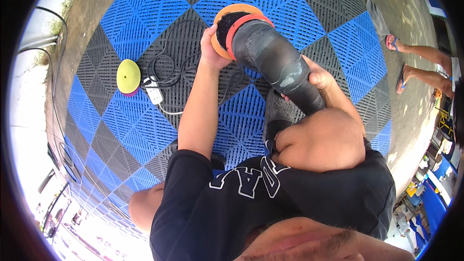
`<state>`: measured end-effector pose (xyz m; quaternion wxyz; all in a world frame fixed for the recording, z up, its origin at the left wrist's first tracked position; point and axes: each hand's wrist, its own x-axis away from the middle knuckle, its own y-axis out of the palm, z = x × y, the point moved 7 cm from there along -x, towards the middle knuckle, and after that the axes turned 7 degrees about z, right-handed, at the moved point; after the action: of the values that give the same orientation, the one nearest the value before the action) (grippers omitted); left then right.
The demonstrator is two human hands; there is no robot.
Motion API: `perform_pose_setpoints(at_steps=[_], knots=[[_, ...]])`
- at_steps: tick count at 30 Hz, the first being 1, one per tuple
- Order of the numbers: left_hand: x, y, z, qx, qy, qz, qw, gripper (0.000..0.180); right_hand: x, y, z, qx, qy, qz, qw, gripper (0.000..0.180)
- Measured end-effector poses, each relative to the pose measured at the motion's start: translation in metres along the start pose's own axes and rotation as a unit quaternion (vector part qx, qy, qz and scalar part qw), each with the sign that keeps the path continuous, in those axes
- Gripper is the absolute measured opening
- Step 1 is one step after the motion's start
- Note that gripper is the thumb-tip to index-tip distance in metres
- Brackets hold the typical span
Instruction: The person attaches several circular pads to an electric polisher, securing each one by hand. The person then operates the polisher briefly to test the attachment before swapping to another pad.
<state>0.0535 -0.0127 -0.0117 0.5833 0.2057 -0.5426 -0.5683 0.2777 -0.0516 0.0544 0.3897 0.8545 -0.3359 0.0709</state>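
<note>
A black dual-action polisher [273, 55] lies tilted across my lap side, its head turned up and to the left. My right hand [320, 75] is wrapped round its body near the rear end. An orange foam pad [240, 8] with a black face sits at the head, tilted away from the red-rimmed backing plate [233, 33]; a gap shows between them on the left. Whether they still touch on the far side I cannot tell. My left hand [212, 50] grips the orange pad by its left edge, thumb up on the rim.
A yellow-green round pad [128, 76] lies on the blue and grey slatted floor tiles [145, 9]. Beside it is a white power strip [153, 91] with black cables coiled about. Another person's legs in flip-flops [430, 55] are at the right.
</note>
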Motion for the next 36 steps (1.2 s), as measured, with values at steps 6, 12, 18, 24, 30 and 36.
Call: perform_pose_setpoints(at_steps=[6,12,18,24,30,36], knots=[[-0.004,0.013,0.005,-0.051,0.053,-0.006,0.997,0.070,-0.008,-0.009,-0.003,0.089,-0.051,-0.031,0.994,0.095],[-0.006,0.006,0.005,-0.039,0.044,-0.007,0.998,0.069,-0.009,0.003,-0.013,0.112,-0.051,-0.046,0.991,0.094],[-0.005,0.004,0.005,-0.044,0.045,0.002,0.998,0.070,-0.010,0.000,-0.011,0.119,-0.052,-0.041,0.991,0.094],[0.000,0.009,0.006,-0.070,0.050,0.007,0.996,0.072,-0.012,0.002,-0.012,0.115,-0.054,-0.039,0.991,0.093],[0.003,0.012,0.005,-0.079,0.028,-0.031,0.996,0.073,-0.011,0.000,-0.011,0.101,-0.053,-0.033,0.993,0.093],[0.007,0.014,0.005,-0.093,0.044,-0.048,0.994,0.077,-0.010,-0.011,-0.004,0.100,-0.069,-0.005,0.993,0.097]])
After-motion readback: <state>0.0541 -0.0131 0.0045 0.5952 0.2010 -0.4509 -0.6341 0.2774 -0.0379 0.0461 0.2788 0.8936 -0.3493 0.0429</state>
